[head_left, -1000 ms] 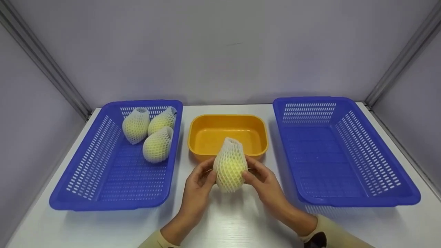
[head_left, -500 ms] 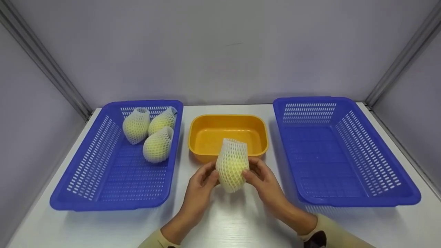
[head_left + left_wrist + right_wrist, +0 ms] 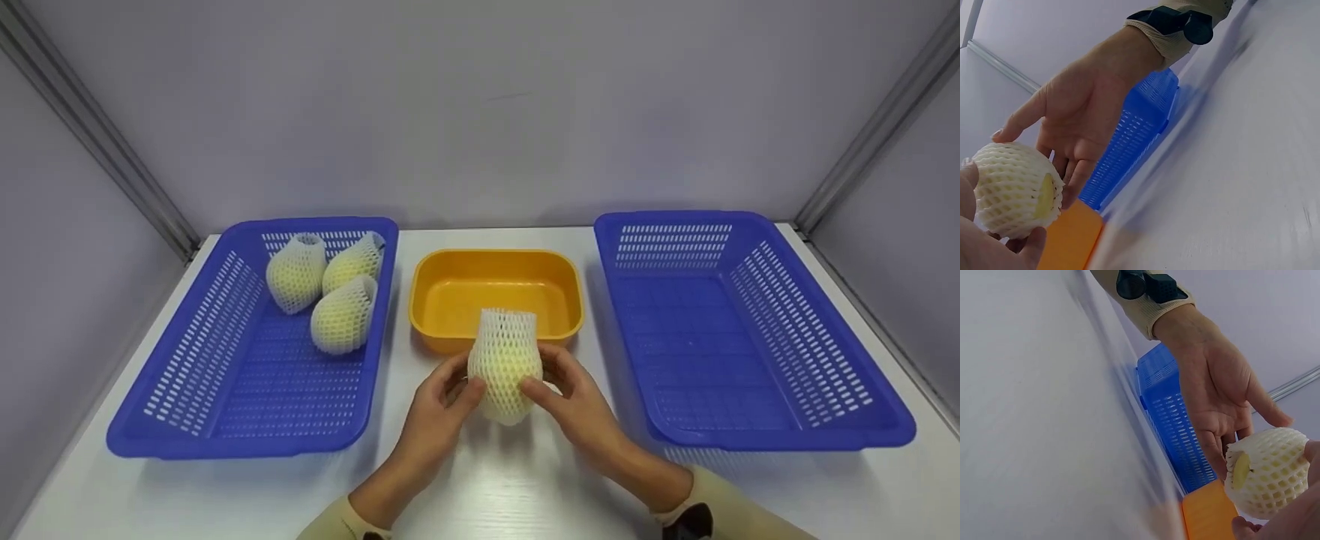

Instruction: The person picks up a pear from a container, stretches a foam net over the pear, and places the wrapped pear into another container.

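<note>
Both hands hold a yellow fruit in a white foam net [image 3: 506, 375] above the table, just in front of the orange basin. My left hand [image 3: 435, 416] grips its left side, thumb on the near face and fingers behind. From the right, my right hand [image 3: 581, 412] grips it the same way. The net's loose open end points toward the basin. In the right wrist view, bare yellow skin [image 3: 1241, 471] with a small dark spot shows at the net's other end. Several fingers are hidden behind the fruit.
The orange basin [image 3: 495, 259] stands at the middle back. To the left, a blue basket [image 3: 240, 446] holds three netted fruits [image 3: 343, 319]. Another blue basket [image 3: 780, 439] stands on the right. Grey panels [image 3: 480, 112] enclose the back and sides of the white table [image 3: 487, 495].
The fruit has turned slightly in the hands and sits a little lower. The net's open end looks wider and flatter now, and both thumbs have shifted slightly on the net.
</note>
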Demonstrator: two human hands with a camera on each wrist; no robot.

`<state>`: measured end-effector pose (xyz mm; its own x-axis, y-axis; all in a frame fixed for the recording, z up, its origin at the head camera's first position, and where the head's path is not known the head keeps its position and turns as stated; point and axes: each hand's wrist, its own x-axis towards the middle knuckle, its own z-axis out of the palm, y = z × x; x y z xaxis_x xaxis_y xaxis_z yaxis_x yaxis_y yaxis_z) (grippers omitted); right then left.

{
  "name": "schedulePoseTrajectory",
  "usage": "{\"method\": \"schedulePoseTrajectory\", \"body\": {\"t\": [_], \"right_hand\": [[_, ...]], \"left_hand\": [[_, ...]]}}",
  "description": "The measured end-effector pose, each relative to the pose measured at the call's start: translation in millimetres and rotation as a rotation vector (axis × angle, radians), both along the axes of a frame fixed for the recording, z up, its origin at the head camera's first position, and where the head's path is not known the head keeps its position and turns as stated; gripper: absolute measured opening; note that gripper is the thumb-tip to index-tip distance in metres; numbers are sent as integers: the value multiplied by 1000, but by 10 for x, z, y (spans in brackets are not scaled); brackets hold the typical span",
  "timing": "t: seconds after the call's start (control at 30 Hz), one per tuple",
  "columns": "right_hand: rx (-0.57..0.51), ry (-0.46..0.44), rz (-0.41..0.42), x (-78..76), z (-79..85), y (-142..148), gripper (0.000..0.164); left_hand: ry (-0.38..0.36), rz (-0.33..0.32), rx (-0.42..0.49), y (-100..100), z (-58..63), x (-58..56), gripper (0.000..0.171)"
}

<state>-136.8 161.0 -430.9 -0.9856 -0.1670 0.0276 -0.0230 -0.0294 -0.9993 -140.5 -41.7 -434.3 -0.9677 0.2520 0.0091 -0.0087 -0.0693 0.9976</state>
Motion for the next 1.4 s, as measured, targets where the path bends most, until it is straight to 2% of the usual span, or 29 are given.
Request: {"method": "schedulePoseTrajectory", "body": {"t": [0.13, 0.23, 0.43, 0.57, 0.67, 0.83, 0.97, 1.17, 1.3, 1.4], "right_hand": [[-9, -7, -10, -8, 16, 12, 53], [-35, -8, -5, -7, 18, 17, 57], [-47, -13, 5, 3, 7, 13, 53], [-48, -16, 23, 2, 11, 11, 52], [-44, -17, 41, -6, 19, 15, 55], [-52, -19, 63, -22, 26, 50, 64], [-71, -12, 103, -27, 23, 92, 72], [-149, 90, 206, -17, -64, 127, 72], [-208, 197, 287, -31, -160, 125, 72], [-233, 243, 329, -39, -205, 124, 72]], "left_hand": [[0, 33, 18, 8, 15, -7, 56], [-3, 35, 10, 15, 26, -15, 59], [0, 1, -17, 20, 29, -12, 69], [4, -17, 21, 21, 18, -13, 67], [3, -20, 44, 23, 14, -11, 66], [5, -24, 20, 10, 30, -10, 69], [22, -86, -4, -28, 47, -20, 70], [93, -174, 0, -78, 40, -15, 71], [205, -207, -51, -85, -2, 9, 74], [281, -212, -99, -86, -25, 25, 74]]}}
